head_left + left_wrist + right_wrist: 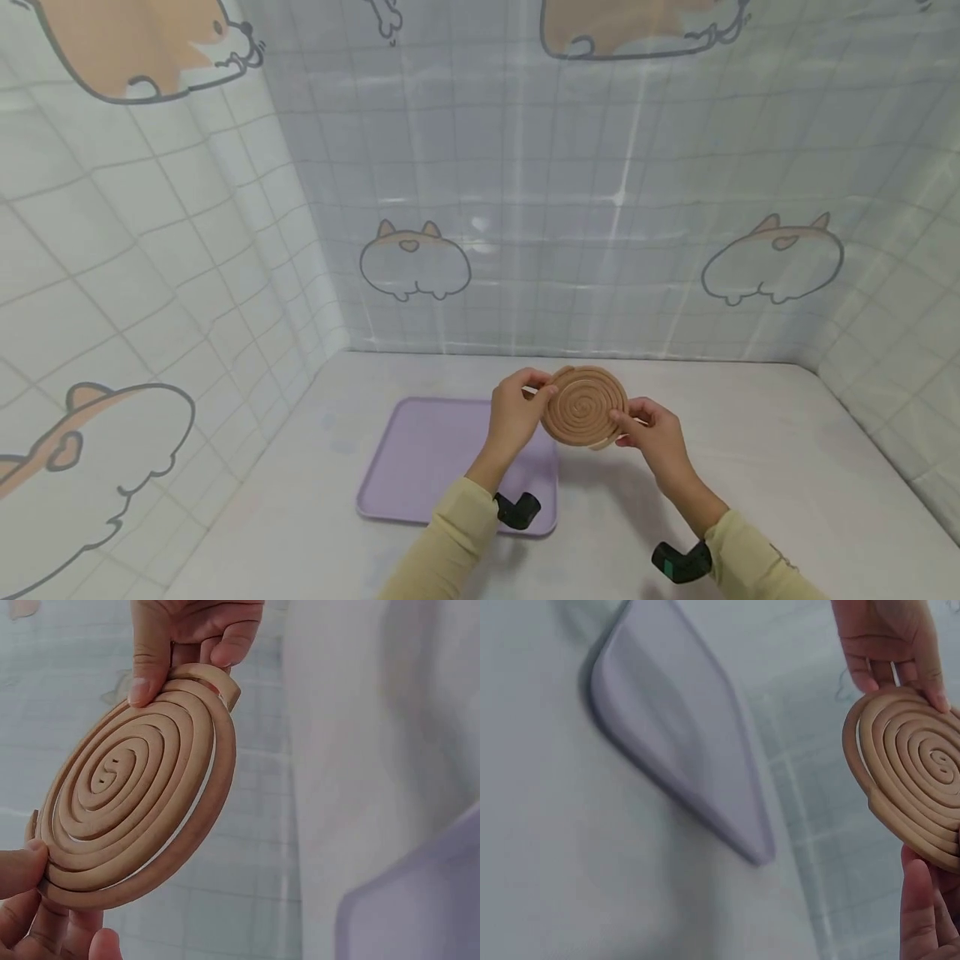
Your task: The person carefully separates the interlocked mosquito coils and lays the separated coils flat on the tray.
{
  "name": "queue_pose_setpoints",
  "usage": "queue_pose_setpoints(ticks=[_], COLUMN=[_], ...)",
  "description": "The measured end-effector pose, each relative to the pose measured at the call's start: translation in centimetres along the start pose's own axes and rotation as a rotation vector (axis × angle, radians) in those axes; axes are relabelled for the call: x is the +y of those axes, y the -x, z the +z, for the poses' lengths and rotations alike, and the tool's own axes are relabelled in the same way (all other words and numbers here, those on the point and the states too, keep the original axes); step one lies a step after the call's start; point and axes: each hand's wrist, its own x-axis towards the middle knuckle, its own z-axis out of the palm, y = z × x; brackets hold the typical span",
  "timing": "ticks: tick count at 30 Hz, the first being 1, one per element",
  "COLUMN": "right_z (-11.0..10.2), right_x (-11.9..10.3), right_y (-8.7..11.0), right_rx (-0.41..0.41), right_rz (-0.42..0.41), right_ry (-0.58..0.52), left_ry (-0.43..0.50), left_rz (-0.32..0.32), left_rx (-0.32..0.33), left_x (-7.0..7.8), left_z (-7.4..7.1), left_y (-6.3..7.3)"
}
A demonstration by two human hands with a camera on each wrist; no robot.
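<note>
Head view shows one tiled-print backdrop (517,150) with five dog drawings, some cut off by the frame, standing behind the tray. One white table (772,467) spreads beneath and around it. There is one lilac tray (442,462), two pale yellow sleeves (450,533) reaching in from the tray's near side, two bare hands, one tan spiral disc (583,407), and two black wrist devices (519,510), one at each cuff. The disc is held up off the table, near the tray's far right corner.

From the left wrist, the centre of the disc shows an S-shaped curl with small slits beside it, and a clear gap runs inside the outermost ring; the head view is too distant for these. From the right wrist, the tray's raised side wall appears, while the disc is cut off by the frame edge.

Left hand (517,412), above the tray's right part, pinches the disc's left edge, thumb on the front face, fingers behind. Right hand (658,437), beyond the tray's right side, pinches the opposite edge likewise; its fingertips behind are partly hidden.
</note>
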Motion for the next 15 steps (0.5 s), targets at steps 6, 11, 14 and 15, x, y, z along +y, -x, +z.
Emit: queue_pose_setpoints(ticks=[6, 11, 14, 15], right_z=[0.6, 0.8, 0.9, 1.0], right_x=[-1.5, -2.3, -2.7, -2.8], right_y=[0.9, 1.4, 1.6, 1.6], right_rx=[0.013, 0.016, 0.02, 0.023], right_rz=[-0.022, -0.057, -0.094, -0.104], right_ry=[-0.029, -0.052, -0.068, -0.074], left_ry=[0.063, 0.095, 0.116, 0.119], left_rz=[0.015, 0.021, 0.001, -0.006], left_rx=[0.034, 0.056, 0.049, 0.044], left_x=[1.0, 1.4, 1.8, 2.2], left_z=[-1.0, -1.6, -2.0, -2.1], left_y=[0.5, 0.9, 1.4, 1.6])
